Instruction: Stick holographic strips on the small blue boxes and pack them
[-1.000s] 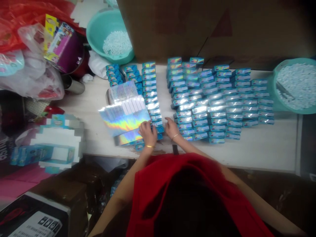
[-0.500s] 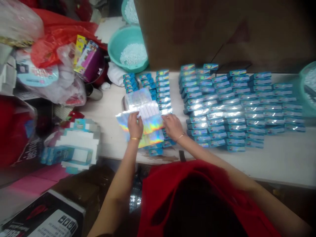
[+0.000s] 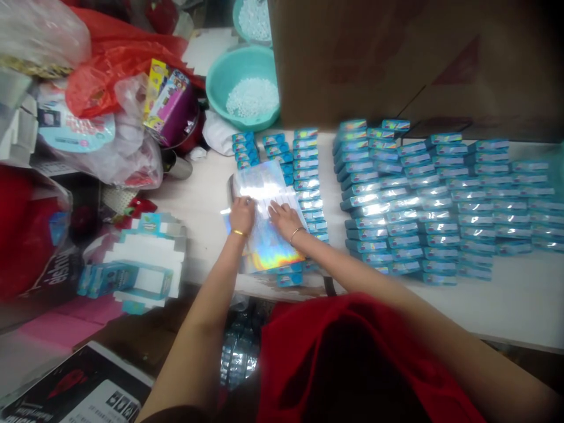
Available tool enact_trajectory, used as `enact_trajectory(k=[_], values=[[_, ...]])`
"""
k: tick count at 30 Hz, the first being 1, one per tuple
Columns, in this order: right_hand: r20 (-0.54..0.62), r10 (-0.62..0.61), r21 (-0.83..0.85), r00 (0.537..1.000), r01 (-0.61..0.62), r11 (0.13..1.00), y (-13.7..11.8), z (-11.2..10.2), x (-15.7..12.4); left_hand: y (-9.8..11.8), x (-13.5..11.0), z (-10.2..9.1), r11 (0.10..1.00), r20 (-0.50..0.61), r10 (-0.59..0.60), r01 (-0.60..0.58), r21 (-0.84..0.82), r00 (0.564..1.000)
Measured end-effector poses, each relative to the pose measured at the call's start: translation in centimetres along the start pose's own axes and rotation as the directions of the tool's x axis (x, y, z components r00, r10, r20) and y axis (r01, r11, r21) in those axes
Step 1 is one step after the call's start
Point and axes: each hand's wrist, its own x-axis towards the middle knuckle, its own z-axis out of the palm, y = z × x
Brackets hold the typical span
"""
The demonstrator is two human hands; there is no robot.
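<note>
A shiny holographic sticker sheet (image 3: 267,241) lies on the white table (image 3: 484,294), over a column of small blue boxes (image 3: 308,176). My left hand (image 3: 242,215) rests on the sheet's left part with its fingers curled at the edge. My right hand (image 3: 285,218) lies on the sheet's middle with fingers stretched flat. Both wrists carry thin gold bangles. To the right, many small blue boxes (image 3: 423,200) lie in overlapping rows.
A teal basin (image 3: 247,88) of white beads stands behind the sheet, a second one (image 3: 253,20) further back. A large cardboard box (image 3: 409,59) blocks the far side. Plastic bags (image 3: 88,88) and flat die-cut cartons (image 3: 145,258) crowd the left. A black carton (image 3: 83,393) sits at the lower left.
Both hands moved from the blue boxes at the table's front onto the holographic sheet and up along it. The sheet now lies flatter. The view has shifted left.
</note>
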Motion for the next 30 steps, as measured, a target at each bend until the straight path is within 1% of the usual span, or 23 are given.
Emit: enact_trajectory(k=[3,6,8,9,10,11,12,13,14,15,16,17,18,19,20,21,22,23,24,25,27,28,30], values=[[-0.004,-0.002,0.013,1.0,0.002,1.0,0.0,-0.1,0.0,0.3,-1.0,-0.1,0.999,-0.054,0.031,-0.033,-0.032,0.998],[-0.027,-0.004,0.053,1.0,0.005,0.999,0.1,0.2,0.3,1.5,-3.2,-0.9,0.99,-0.125,0.032,-0.049,-0.135,0.992],[-0.047,-0.003,0.11,0.999,0.008,0.994,0.4,0.2,0.6,3.1,-5.4,-2.2,0.963,-0.184,-0.023,-0.028,-0.269,0.983],[-0.058,-0.004,0.159,0.998,0.013,0.987,0.5,0.2,0.6,4.1,-6.5,-3.0,0.935,-0.218,-0.084,0.001,-0.355,0.972],[-0.079,-0.003,0.226,0.997,0.021,0.974,0.6,0.0,0.5,5.2,-7.5,-3.9,0.89,-0.252,-0.172,0.041,-0.455,0.952],[-0.119,0.008,0.317,0.993,0.031,0.948,0.7,-0.3,0.2,6.3,-8.4,-4.8,0.819,-0.273,-0.282,0.083,-0.568,0.92],[-0.168,0.03,0.43,0.985,0.046,0.902,0.8,-0.7,-0.3,7.5,-9.2,-5.6,0.718,-0.267,-0.396,0.115,-0.686,0.879],[-0.209,0.069,0.558,0.975,0.061,0.828,0.8,-1.1,-1.2,8.6,-9.7,-6.2,0.592,-0.229,-0.499,0.135,-0.794,0.836],[-0.225,0.122,0.688,0.967,0.069,0.723,0.8,-1.5,-2.5,9.6,-10.2,-6.6,0.454,-0.168,-0.581,0.147,-0.879,0.796],[-0.207,0.172,0.8,0.963,0.066,0.596,0.7,-1.9,-4.0,10.6,-10.5,-6.8,0.32,-0.092,-0.637,0.154,-0.935,0.765],[-0.162,0.203,0.882,0.966,0.049,0.468,0.7,-2.2,-5.8,11.4,-10.8,-6.7,0.204,-0.013,-0.665,0.165,-0.965,0.746],[-0.106,0.22,0.932,0.97,0.02,0.361,0.6,-2.4,-7.6,12.3,-11.1,-6.4,0.112,0.061,-0.675,0.184,-0.977,0.735],[-0.059,0.233,0.958,0.971,-0.011,0.286,0.7,-2.5,-9.6,13.1,-11.5,-5.9,0.042,0.13,-0.672,0.213,-0.976,0.729],[-0.032,0.255,0.969,0.966,-0.032,0.243,0.8,-2.5,-11.5,13.9,-11.9,-5.2,-0.009,0.195,-0.658,0.251,-0.968,0.728],[-0.023,0.282,0.972,0.959,-0.045,0.23,1.0,-2.4,-13.3,14.7,-12.5,-4.4,-0.045,0.257,-0.633,0.296,-0.954,0.731],[-0.022,0.313,0.969,0.949,-0.057,0.239,1.5,-2.2,-14.9,15.5,-13.0,-3.5,-0.066,0.312,-0.602,0.343,-0.937,0.735],[-0.021,0.343,0.961,0.939,-0.076,0.266,2.0,-2.0,-16.3,16.4,-13.6,-2.6,-0.068,0.353,-0.572,0.386,-0.92,0.741],[-0.018,0.367,0.946,0.93,-0.103,0.308,2.7,-1.8,-17.5,17.1,-14.1,-1.8,-0.045,0.373,-0.545,0.418,-0.907,0.751],[-0.015,0.387,0.924,0.922,-0.136,0.359,3.5,-1.5,-18.5,17.8,-14.5,-1.0,0.009,0.364,-0.524,0.432,-0.902,0.77],[-0.014,0.402,0.894,0.915,-0.169,0.414,4.3,-1.3,-19.2,18.5,-14.8,-0.3,0.091,0.325,-0.51,0.426,-0.9,0.796],[-0.027,0.426,0.822,0.904,-0.222,0.524,5.9,-0.9,-19.9,19.4,-14.9,0.8,0.299,0.187,-0.491,0.366,-0.881,0.851],[-0.041,0.433,0.781,0.901,-0.242,0.576,6.5,-0.8,-20.0,19.7,-14.7,1.2,0.4,0.114,-0.481,0.333,-0.854,0.869],[-0.07,0.437,0.684,0.897,-0.275,0.676,7.6,-0.7,-19.6,20.3,-14.1,1.8,0.553,0.021,-0.473,0.315,-0.771,0.881]])
